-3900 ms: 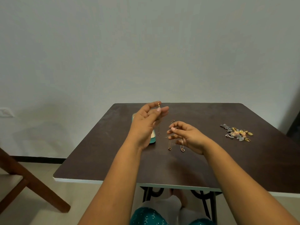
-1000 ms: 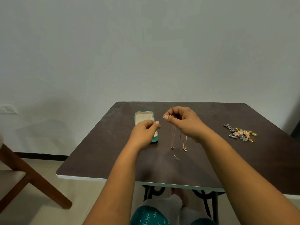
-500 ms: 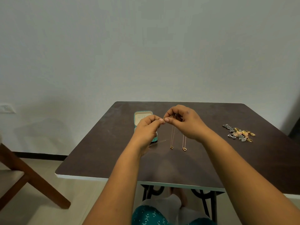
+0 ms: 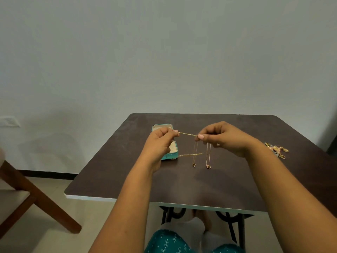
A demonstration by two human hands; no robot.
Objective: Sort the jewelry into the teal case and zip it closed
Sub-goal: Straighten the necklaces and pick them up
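Gold chain taut between left grip and right grip, both pinching it.

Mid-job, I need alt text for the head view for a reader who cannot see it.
Two bare hands, left hand and right hand, stretch a thin gold chain taut above a dark brown table. Two pendant necklaces dangle from the right hand, beside an open teal case.
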